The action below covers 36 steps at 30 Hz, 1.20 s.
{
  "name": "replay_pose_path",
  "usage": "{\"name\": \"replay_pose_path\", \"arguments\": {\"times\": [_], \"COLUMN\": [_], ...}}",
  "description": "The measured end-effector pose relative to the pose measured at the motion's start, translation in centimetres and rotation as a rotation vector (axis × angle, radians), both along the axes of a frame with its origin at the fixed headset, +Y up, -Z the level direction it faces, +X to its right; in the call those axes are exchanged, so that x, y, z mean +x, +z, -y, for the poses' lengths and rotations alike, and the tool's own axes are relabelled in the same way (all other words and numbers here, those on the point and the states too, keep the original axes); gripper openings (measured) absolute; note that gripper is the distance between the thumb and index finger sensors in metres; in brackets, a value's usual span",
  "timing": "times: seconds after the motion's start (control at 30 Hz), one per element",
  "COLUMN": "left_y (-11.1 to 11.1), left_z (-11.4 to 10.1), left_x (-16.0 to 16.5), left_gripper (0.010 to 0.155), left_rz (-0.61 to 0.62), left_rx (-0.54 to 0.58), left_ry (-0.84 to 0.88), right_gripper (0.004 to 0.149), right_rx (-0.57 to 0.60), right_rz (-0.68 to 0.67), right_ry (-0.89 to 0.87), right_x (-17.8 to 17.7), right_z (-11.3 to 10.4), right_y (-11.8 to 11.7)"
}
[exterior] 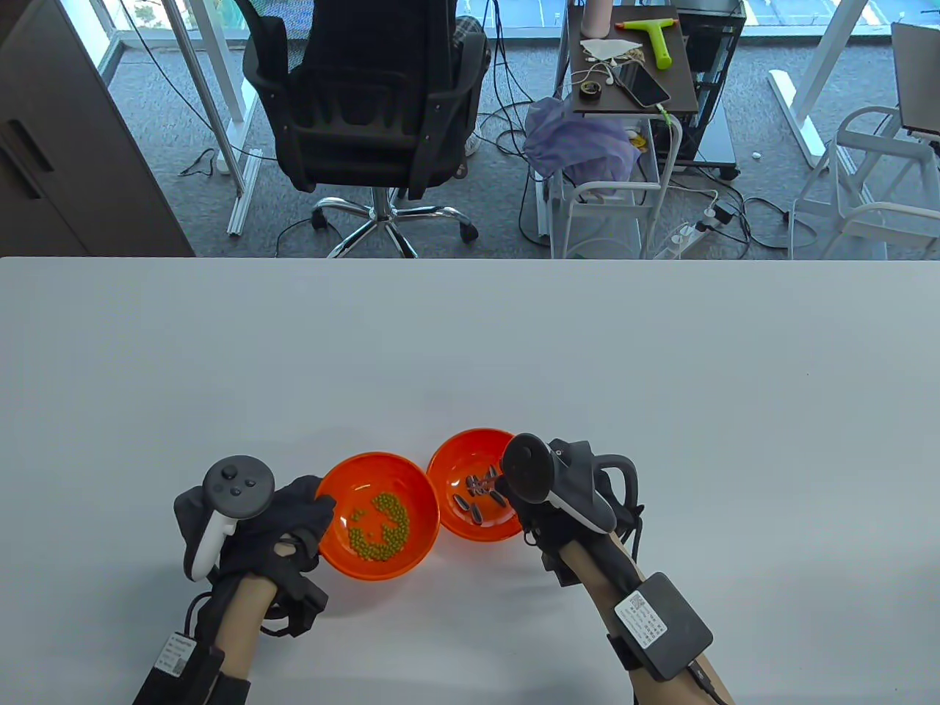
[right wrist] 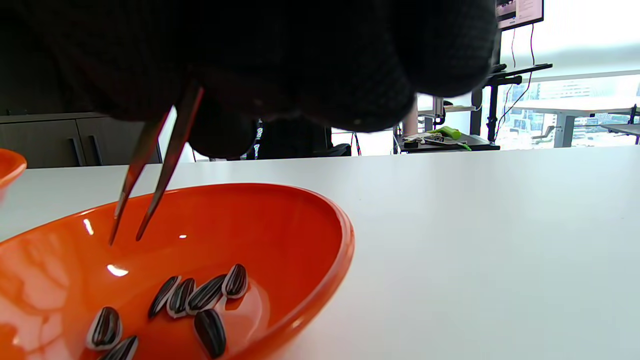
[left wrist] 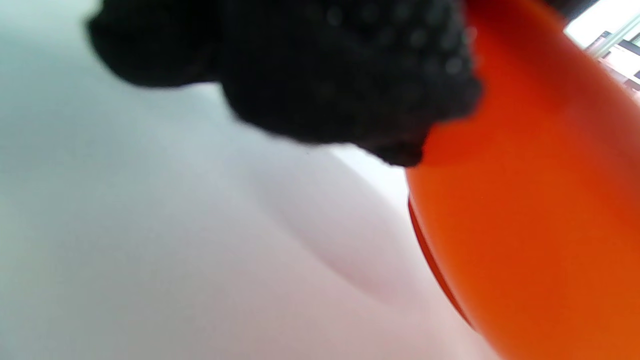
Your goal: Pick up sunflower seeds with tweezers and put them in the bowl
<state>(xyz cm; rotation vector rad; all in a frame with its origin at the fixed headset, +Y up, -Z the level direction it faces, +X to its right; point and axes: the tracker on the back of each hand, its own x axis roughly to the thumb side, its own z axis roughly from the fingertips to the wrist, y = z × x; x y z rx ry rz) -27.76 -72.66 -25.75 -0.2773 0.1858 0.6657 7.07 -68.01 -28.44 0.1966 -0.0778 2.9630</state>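
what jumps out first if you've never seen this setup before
Two bright orange bowls sit side by side near the table's front edge: the left bowl holds green peas, the right bowl striped sunflower seeds. The right hand holds tweezers, tips apart, above the seeds, while the left hand touches the pea bowl's rim.

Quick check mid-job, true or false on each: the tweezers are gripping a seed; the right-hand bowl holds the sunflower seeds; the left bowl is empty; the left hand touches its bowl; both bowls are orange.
1. The tweezers in the right hand grip a seed. False: the tips are apart, with nothing between them.
2. The right bowl holds the sunflower seeds. True.
3. The left bowl is empty. False: it holds green beans.
4. The left hand touches its bowl. True.
5. Both bowls are orange. True.
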Motion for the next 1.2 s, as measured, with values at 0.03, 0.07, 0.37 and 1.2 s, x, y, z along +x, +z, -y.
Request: {"name": "replay_pose_path", "arguments": {"times": [0.03, 0.07, 0.37, 1.2], "left_y": [-0.1, -0.2, -0.9, -0.1], "left_z": [0.2, 0.4, 2.5, -0.3], "left_x": [-0.3, -0.5, -2.3, -0.4], "left_gripper": [0.048, 0.048, 0.048, 0.065], "left_rz": [-0.013, -0.028, -0.147, -0.096], "left_rx": [-0.005, -0.013, -0.068, 0.248], "left_ry": [0.002, 0.008, 0.053, -0.384], "right_gripper": [0.040, 0.040, 0.039, 0.039], "right_rx": [0.002, 0.003, 0.025, 0.045], "right_rz": [0.002, 0.004, 0.001, 0.065], "right_ry": [0.000, 0.001, -0.024, -0.073], "right_x": [0.0, 0.1, 0.0, 1.3], "right_z": [-0.1, -0.1, -0.3, -0.8], "right_y": [0.0, 0.0, 0.2, 0.1]}}
